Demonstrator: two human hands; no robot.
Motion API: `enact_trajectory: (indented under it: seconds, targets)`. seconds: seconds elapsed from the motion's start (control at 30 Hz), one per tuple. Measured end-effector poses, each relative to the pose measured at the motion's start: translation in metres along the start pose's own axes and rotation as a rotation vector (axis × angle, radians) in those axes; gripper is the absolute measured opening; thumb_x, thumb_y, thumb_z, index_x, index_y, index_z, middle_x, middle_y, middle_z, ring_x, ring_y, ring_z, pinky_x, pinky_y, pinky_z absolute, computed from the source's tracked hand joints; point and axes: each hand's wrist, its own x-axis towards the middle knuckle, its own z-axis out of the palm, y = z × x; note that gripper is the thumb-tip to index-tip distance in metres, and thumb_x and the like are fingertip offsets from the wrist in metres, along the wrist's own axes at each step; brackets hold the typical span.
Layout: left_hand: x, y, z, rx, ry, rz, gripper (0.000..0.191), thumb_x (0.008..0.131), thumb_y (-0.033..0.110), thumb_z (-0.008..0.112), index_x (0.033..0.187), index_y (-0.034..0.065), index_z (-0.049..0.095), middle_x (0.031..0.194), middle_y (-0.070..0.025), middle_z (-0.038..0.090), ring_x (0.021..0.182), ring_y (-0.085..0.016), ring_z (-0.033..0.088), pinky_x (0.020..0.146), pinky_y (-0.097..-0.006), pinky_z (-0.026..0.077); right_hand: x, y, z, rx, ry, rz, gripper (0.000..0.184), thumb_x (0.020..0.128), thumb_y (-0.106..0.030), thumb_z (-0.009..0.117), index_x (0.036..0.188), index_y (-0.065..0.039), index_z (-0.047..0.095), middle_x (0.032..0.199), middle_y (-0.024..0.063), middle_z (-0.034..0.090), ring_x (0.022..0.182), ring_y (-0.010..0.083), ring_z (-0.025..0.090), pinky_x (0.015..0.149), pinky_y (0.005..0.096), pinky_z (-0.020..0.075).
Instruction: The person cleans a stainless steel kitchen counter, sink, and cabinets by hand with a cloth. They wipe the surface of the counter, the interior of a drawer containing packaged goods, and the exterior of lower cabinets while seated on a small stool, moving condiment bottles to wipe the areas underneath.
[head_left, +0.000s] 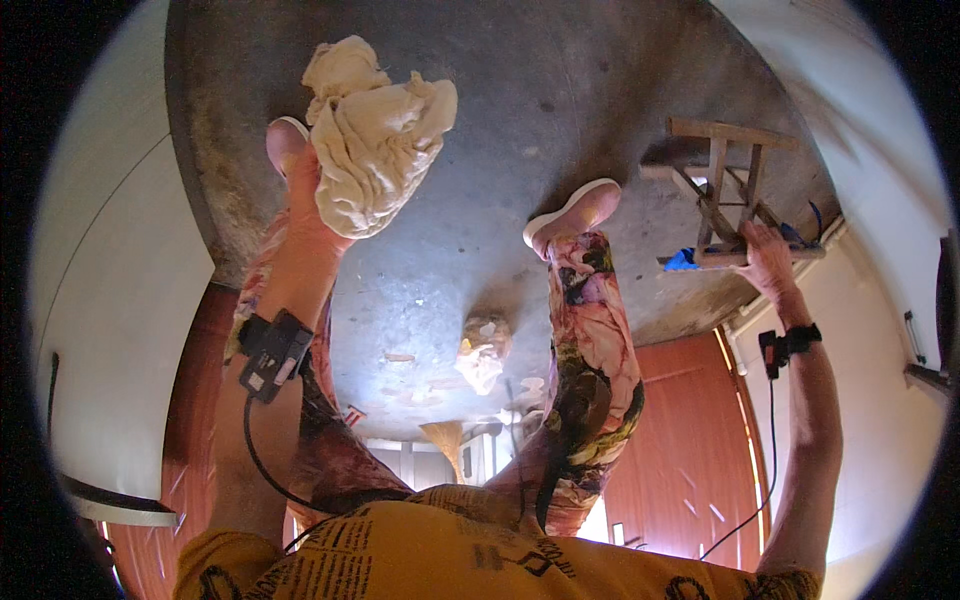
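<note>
My left hand (319, 202) grips a bunched cream cloth (379, 150), which hangs in folds over the fingers and hides most of them. The cloth is above the grey floor, in front of my left shoe (287, 142). Over on the right, my right hand (769, 259) holds the near rail of a small wooden stand (716, 176) made of crossed bars. The thumb lies along the rail and the fingers curl over it. A blue item (681, 259) shows at the stand's near end; what it is cannot be made out.
Behind my legs, a clear plastic bag (484, 352) with unclear contents lies on the floor (465, 247). A straw broom (448, 442) is farther back. Reddish-brown doors (686, 435) and pale walls (112, 300) flank me. My right shoe (576, 214) is between cloth and stand.
</note>
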Motion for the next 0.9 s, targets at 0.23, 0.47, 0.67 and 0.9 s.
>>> enact_trajectory:
  seconds: [0.23,0.47,0.67,0.9]
  targets:
    - [0.000,0.033,0.011,-0.058,-0.097,0.066,0.052,0.093,0.042,0.046,0.133,0.0098,0.042,0.132,-0.0102,0.047,0.121,-0.028,0.047,0.102,-0.0426,0.040,0.051,-0.123,-0.117,0.244,0.240,-0.042,0.059,0.057,-0.015,0.082,0.103,-0.004,0.046,0.093,0.0151,0.058,0.088,0.0341,0.058,0.076,0.0411,0.0492]
    - [-0.010,0.069,-0.007,-0.216,-0.435,0.149,0.050,0.094,0.040,0.042,0.133,0.0090,0.043,0.134,-0.0109,0.047,0.123,-0.029,0.046,0.101,-0.0427,0.041,0.096,-0.277,-0.136,0.362,0.223,-0.289,0.053,0.067,-0.032,0.076,0.105,-0.007,0.047,0.077,0.0137,0.060,0.062,0.0329,0.062,0.052,0.0424,0.0498]
    - [-0.027,0.100,0.002,-0.201,-0.458,0.265,0.050,0.094,0.040,0.041,0.133,0.0093,0.044,0.136,-0.0109,0.046,0.124,-0.030,0.045,0.105,-0.0451,0.036,0.134,-0.388,-0.079,0.783,0.075,-0.382,0.050,0.075,-0.033,0.073,0.109,-0.004,0.050,0.080,0.0205,0.064,0.067,0.0381,0.064,0.059,0.0450,0.0526]
    - [-0.039,0.130,0.014,-0.209,-0.571,0.323,0.049,0.094,0.039,0.043,0.131,0.0086,0.046,0.134,-0.0110,0.048,0.122,-0.030,0.047,0.104,-0.0454,0.037,0.195,-0.434,-0.046,0.736,-0.219,-0.328,0.054,0.073,-0.042,0.072,0.105,-0.001,0.058,0.080,0.0232,0.064,0.077,0.0378,0.064,0.071,0.0451,0.0514]
